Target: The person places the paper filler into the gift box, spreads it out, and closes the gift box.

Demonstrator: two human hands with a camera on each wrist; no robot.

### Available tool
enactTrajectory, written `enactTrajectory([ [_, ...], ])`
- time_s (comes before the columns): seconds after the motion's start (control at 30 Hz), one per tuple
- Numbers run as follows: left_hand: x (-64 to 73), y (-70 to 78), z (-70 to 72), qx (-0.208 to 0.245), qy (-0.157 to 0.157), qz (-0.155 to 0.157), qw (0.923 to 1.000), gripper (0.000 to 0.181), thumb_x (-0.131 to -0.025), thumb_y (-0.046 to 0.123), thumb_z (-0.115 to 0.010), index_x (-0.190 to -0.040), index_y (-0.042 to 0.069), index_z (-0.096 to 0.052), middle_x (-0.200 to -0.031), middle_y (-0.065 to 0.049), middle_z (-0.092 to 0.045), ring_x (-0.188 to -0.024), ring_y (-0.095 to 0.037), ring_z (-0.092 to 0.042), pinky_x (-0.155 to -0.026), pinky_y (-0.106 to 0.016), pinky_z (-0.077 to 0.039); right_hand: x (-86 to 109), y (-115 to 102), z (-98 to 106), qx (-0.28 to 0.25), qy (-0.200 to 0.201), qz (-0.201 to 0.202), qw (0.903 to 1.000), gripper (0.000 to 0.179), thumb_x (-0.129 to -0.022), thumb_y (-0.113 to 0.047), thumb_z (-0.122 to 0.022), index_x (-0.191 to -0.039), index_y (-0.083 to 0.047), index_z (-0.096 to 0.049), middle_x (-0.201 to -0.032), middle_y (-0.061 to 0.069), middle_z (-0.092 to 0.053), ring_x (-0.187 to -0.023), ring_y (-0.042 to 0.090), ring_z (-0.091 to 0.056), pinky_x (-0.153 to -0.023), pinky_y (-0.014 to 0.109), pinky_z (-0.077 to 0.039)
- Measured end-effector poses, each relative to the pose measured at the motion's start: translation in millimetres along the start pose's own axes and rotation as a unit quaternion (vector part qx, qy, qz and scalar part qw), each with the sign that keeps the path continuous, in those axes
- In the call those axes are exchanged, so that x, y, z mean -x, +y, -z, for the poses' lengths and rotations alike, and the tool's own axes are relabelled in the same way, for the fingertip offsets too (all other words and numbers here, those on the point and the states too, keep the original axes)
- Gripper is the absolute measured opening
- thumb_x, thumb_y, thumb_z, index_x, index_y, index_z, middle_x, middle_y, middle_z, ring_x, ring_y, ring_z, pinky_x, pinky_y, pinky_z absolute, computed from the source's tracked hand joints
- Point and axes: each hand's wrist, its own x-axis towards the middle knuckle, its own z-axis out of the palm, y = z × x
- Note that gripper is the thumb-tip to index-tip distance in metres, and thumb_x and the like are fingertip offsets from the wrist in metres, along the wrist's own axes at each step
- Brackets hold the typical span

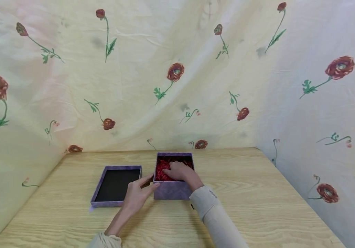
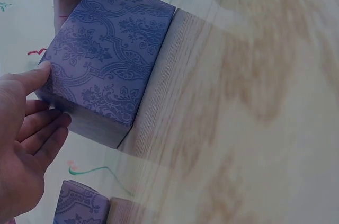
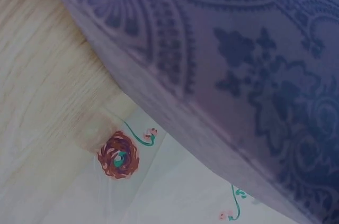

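Note:
A purple patterned box stands without its lid on the table, with red shredded paper inside. My left hand steadies its near left corner: in the left wrist view the thumb touches the front and the loosely extended fingers lie along the side. My right hand reaches down into the box, over the red shreds; its fingertips are partly buried, and whether they hold anything is hidden. In the right wrist view the patterned box wall fills much of the picture and that hand is out of sight.
Left of the box, the shallow purple lid lies with its black inside up. Both rest on a pale wooden table. Behind and at the sides hangs a cloth printed with red flowers.

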Motion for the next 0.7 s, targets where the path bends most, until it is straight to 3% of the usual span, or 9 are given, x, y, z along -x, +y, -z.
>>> enactTrajectory([
  [0.33,0.9,-2.1,-1.4,-0.006,-0.001,0.002,1.0000,0.051,-0.096,0.033,-0.077,-0.136,0.003,-0.068,-0.130,-0.018,-0.068,-0.116,-0.035,-0.067,-0.090,-0.046,-0.058,18.3,-4,9,0.007,0.052,-0.002,0.9986,0.061,-0.109,-0.046,-0.050,-0.149,0.000,-0.052,-0.151,0.026,-0.048,-0.138,0.046,-0.046,-0.111,0.058,-0.040],
  [0.53,-0.4,-1.7,-1.5,-0.005,-0.003,-0.001,1.0000,0.053,-0.095,0.033,-0.078,-0.137,0.002,-0.067,-0.131,-0.016,-0.068,-0.116,-0.033,-0.067,-0.091,-0.045,-0.058,39.8,-3,30,-0.036,0.065,0.057,0.9956,0.059,-0.109,-0.043,-0.051,-0.150,0.000,-0.051,-0.152,0.024,-0.048,-0.141,0.043,-0.044,-0.112,0.057,-0.039],
  [0.7,-1.4,0.5,0.6,-0.004,0.004,-0.005,1.0000,0.051,-0.095,0.031,-0.078,-0.136,0.003,-0.068,-0.129,-0.015,-0.069,-0.116,-0.034,-0.067,-0.091,-0.045,-0.058,54.1,-5,38,-0.066,0.038,0.113,0.9907,0.063,-0.104,-0.039,-0.064,-0.151,0.001,-0.049,-0.150,0.021,-0.050,-0.138,0.038,-0.048,-0.110,0.054,-0.042],
])
